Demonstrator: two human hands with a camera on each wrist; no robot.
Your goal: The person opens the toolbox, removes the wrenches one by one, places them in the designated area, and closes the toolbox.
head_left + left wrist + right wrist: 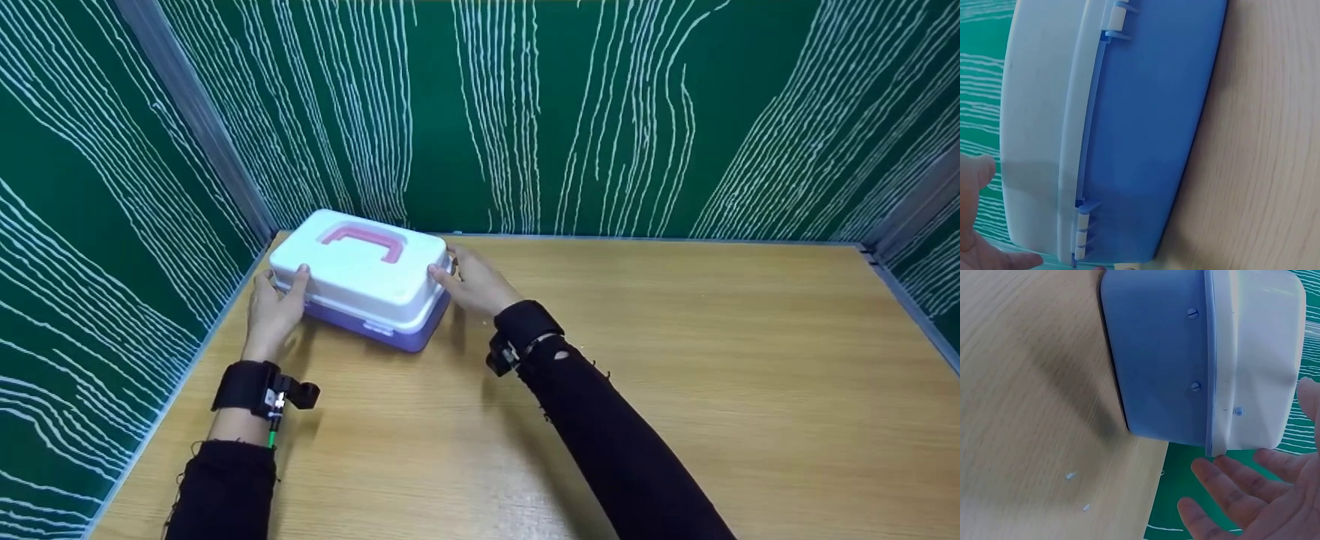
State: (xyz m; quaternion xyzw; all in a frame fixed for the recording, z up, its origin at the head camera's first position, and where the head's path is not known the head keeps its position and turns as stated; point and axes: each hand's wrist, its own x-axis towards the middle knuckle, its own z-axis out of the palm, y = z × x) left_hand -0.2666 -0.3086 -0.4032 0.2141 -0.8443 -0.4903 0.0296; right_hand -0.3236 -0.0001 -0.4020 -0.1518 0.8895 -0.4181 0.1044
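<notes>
A storage box (352, 289) with a white lid, a blue-purple base and a pink handle (364, 238) folded flat on top stands in the far left of the table, its lid down. At the box's left end is my left hand (276, 311), thumb raised by the lid's edge and fingers reaching along the end. My right hand (480, 281) is at the right end. Its fingers (1235, 495) are extended, some tips touching the lid's rim, while the thumb stands apart from the lid. Two white hinge-like fittings show on the long side in the left wrist view.
The wooden table (675, 375) extends to the right and front. Green panels (562, 112) with white wavy lines border the back and sides, with grey metal posts (202, 112) at the corners. Small white scraps (1070, 476) lie near the box.
</notes>
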